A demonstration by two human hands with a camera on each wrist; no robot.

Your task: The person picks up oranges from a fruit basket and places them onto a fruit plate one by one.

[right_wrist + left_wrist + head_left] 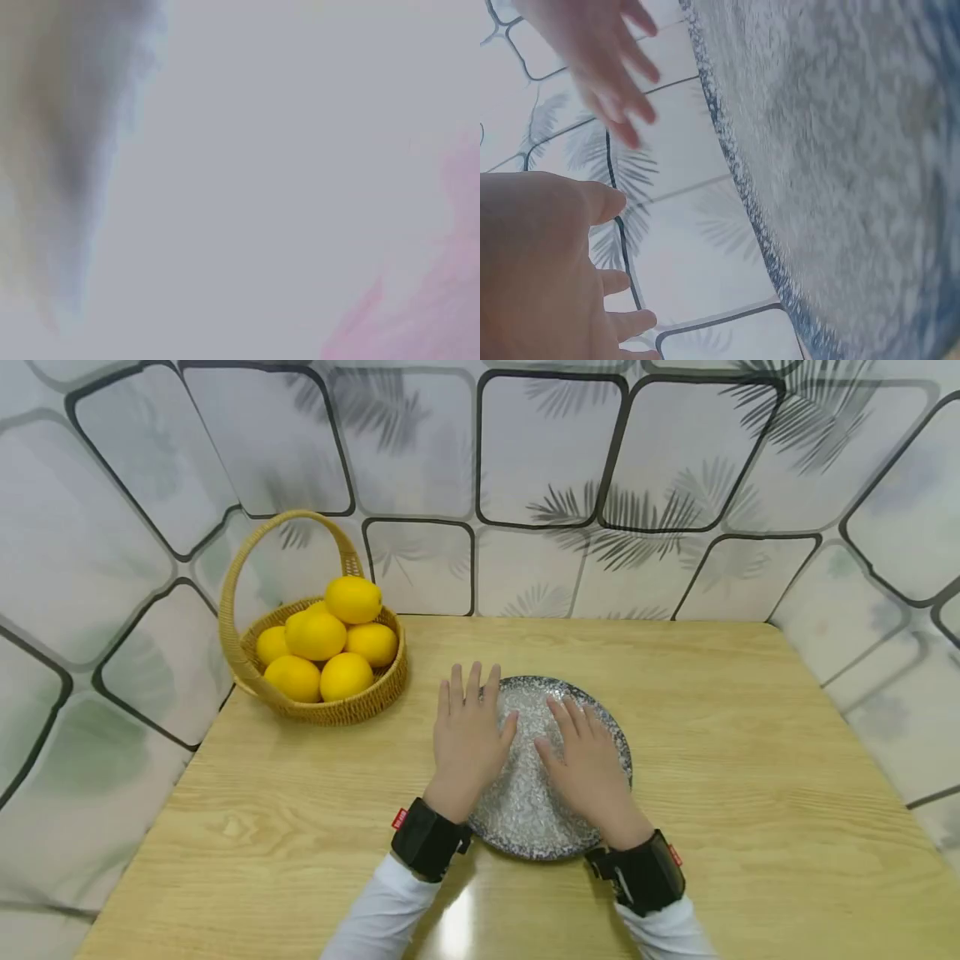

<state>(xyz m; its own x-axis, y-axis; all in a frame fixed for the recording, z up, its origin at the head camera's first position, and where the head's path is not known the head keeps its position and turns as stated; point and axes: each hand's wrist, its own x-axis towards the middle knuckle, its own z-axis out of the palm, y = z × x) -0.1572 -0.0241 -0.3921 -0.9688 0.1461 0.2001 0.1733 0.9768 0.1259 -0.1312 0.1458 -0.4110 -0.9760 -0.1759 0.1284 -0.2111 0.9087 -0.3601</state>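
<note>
A round speckled grey plate (pixel 528 827) with a darker rim lies on the wooden table. Over its left edge is my left hand (pixel 471 739), palm down with straight fingers pointing away from me. My right hand (pixel 588 768) is above the plate's right half, its fingers extended and a little spread. Neither hand holds anything. In the left wrist view, the left hand (pixel 540 262) and the blurred right hand (pixel 604 67) appear beside the plate's large speckled surface (pixel 832 150). The right wrist view is washed out, with a pinkish patch of skin (pixel 427 315) at lower right.
A woven basket (pixel 341 714) with a tall arched handle stands at the table's back left, heaped with several yellow lemons (pixel 315 635). Patterned cloth walls (pixel 420 443) enclose the back and sides. Wood tabletop (pixel 750 760) stretches right of the plate.
</note>
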